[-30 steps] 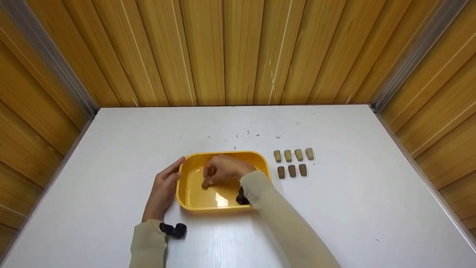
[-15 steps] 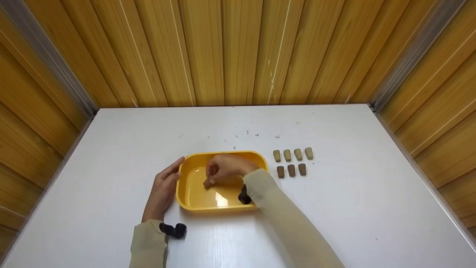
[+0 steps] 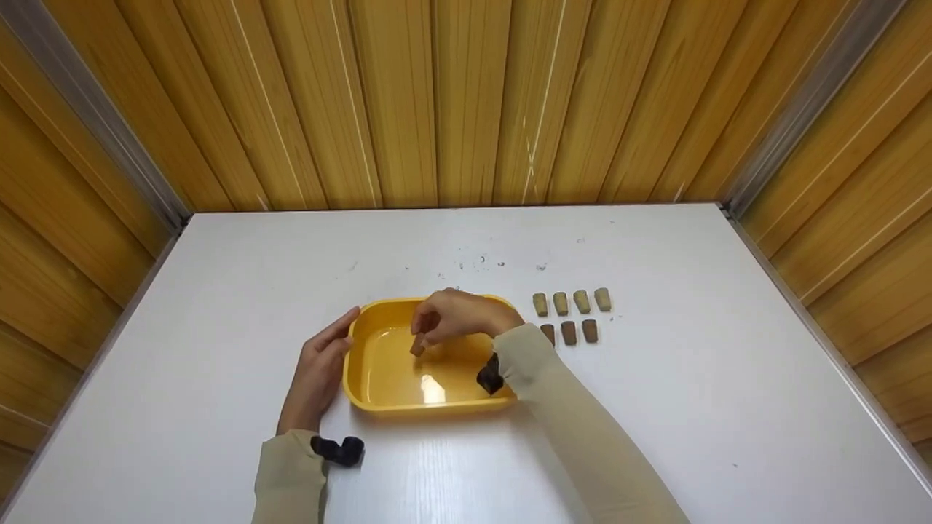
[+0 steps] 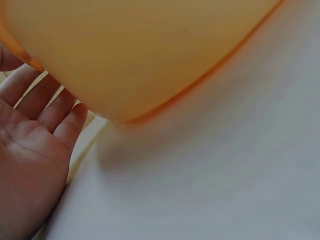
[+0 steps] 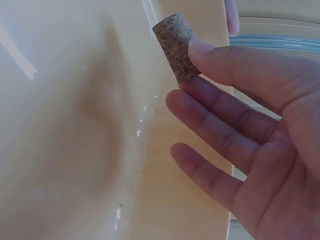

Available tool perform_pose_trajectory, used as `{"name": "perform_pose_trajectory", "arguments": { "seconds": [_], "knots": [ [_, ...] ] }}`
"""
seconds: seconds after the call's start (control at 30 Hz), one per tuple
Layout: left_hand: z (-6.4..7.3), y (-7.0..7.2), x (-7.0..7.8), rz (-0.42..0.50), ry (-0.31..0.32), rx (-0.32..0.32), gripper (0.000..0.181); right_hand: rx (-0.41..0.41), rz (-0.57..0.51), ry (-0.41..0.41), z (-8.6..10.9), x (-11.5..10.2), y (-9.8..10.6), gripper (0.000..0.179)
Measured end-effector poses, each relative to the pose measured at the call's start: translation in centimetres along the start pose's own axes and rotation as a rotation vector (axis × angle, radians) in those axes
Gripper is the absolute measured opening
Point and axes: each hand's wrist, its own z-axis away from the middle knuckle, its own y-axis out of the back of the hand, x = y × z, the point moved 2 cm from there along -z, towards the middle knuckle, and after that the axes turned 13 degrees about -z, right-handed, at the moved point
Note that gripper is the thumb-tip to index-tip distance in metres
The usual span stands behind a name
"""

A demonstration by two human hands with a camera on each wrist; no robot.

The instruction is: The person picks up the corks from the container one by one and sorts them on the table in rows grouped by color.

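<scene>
A brown cork stopper is pinched between the thumb and fingers of my right hand. In the head view, hand and cork stopper are over the inside of a yellow plastic basin. My left hand rests against the basin's left end, its fingers fairly straight along the outer wall. The left wrist view shows the palm beside that wall. To the right of the basin, several pale stoppers form a row, with darker brown stoppers in a second row below, one partly hidden by my right sleeve.
Everything stands on a white table with small dark marks behind the basin. Wood-look panels wall the back and both sides. A black wrist camera sits at my left cuff.
My right hand has lifted the brown cork stopper up from the basin floor and moved slightly right and away from me. The left hand stays on the basin.
</scene>
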Motion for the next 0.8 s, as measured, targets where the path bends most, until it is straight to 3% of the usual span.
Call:
{"name": "perform_pose_trajectory", "arguments": {
  "seconds": [0.33, 0.6, 0.8],
  "knots": [
    [-0.1, 0.3, -0.2, 0.038, 0.004, -0.001, 0.050, 0.029, -0.122, 0.011, 1.0, 0.5, 0.8, 0.021],
    [-0.1, 0.4, -0.2, 0.020, 0.012, 0.002, 0.050, 0.077, -0.108, 0.045, 2.0, 0.9, 1.6, 0.024],
    [0.0, 0.4, -0.2, 0.014, 0.008, -0.003, 0.050, 0.098, -0.078, 0.134, 3.0, 0.8, 2.6, 0.024]
  ]
}}
